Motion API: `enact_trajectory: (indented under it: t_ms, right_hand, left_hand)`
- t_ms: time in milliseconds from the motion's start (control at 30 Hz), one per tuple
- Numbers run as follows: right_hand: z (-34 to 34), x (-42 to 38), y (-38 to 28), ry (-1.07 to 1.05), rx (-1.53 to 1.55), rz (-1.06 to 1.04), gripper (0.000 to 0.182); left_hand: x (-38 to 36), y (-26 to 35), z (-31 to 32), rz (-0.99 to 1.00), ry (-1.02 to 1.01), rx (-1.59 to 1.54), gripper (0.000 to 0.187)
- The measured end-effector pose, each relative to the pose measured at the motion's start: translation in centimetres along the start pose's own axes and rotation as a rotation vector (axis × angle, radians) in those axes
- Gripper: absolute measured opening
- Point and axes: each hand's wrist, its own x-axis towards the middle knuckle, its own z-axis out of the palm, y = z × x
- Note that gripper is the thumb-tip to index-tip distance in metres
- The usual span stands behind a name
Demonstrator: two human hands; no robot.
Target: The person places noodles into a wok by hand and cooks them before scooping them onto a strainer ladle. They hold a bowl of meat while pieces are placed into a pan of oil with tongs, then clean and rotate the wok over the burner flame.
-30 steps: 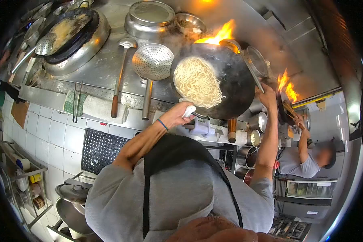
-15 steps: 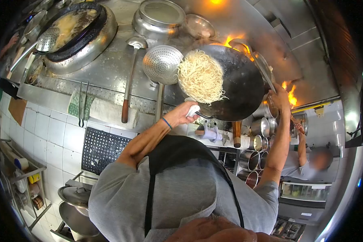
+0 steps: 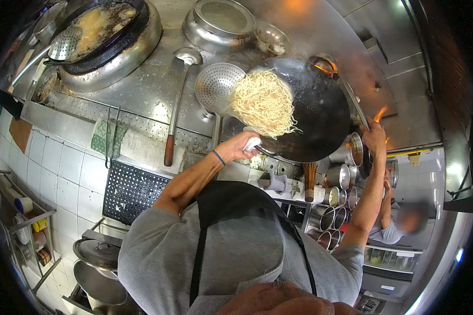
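Observation:
A black wok sits in front of me, tilted, with a mound of pale noodles on its left side. My left hand is closed on the wok's near handle through a folded white cloth. On the right, my right hand is wrapped round the long handle of a metal ladle. The ladle's bowl end is above the wok's far right rim, beside flames. A perforated skimmer lies left of the noodles, its right edge by the wok.
Another ladle with a wooden grip rests on the steel counter. At the far left is a wok of bubbling oil. Tongs hang over the counter's front edge. Metal pots stand at right, near another person's arm.
Flames behind the wok have shrunk. My right hand has shifted slightly right and down with the ladle. The other person's arm has moved. The noodles keep nearly the same shape.

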Motion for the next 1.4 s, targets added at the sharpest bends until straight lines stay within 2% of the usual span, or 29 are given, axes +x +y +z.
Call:
enact_trajectory:
  t_ms: [67,167,267,300,367,600,700,800,933,1000,1100,1200,1300,1400]
  right_hand:
    - [-1.3,-0.7,-2.8,0.042,-0.094,-0.038,0.042]
    - [-0.1,1.0,0.9,0.096,-0.166,-0.106,0.042]
    - [-1.2,1.7,-0.3,-0.034,-0.055,0.026,0.042]
    - [-1.2,1.2,-0.4,0.077,-0.086,-0.112,0.039]
    - [-0.7,2.6,2.0,0.054,-0.146,-0.098,0.039]
    - [-1.7,3.0,1.7,0.013,-0.073,-0.061,0.04]
    - [-3.5,1.8,-2.5,-0.077,-0.015,-0.013,0.039]
    - [-3.8,2.0,-2.5,-0.078,-0.057,0.054,0.038]
    - [-4.2,2.6,-1.3,-0.105,0.042,-0.018,0.036]
    - [-4.1,3.0,-0.8,-0.042,-0.054,-0.1,0.036]
    - [-4.6,3.7,-1.0,-0.065,-0.239,-0.102,0.037]
    - [-5.0,3.9,-1.2,-0.048,-0.159,-0.178,0.037]
    - [-5.1,5.7,0.2,-0.094,-0.323,0.009,0.037]
    - [-6.9,4.5,-3.0,-0.061,-0.15,-0.149,0.037]
  left_hand:
    - [0.2,0.1,-0.4,0.005,-0.001,-0.012,0.022]
    - [0.3,0.6,-1.2,-0.017,-0.022,-0.028,0.026]
    - [0.0,1.2,-1.4,-0.046,-0.02,-0.028,0.025]
    - [-0.1,1.3,-1.4,-0.037,-0.016,-0.017,0.025]
    - [-0.2,1.4,-1.5,-0.027,-0.011,-0.009,0.025]
    - [-0.9,1.6,-1.2,-0.02,-0.01,-0.027,0.024]
    - [-0.7,1.6,-1.5,-0.02,-0.042,-0.046,0.023]
    - [-1.1,1.8,-1.3,-0.015,-0.066,-0.046,0.018]
    - [-1.4,1.9,-1.5,-0.019,-0.087,-0.057,0.015]
    - [-1.5,1.9,-1.4,-0.004,-0.059,-0.06,0.014]
    - [-1.3,1.9,-1.7,0.013,-0.072,-0.064,0.012]
    - [-0.5,2.1,-2.0,-0.018,-0.106,-0.096,0.016]
    - [0.0,2.3,-1.9,-0.032,-0.13,-0.104,0.017]
    - [-0.1,2.7,-1.1,-0.043,-0.131,-0.126,0.016]
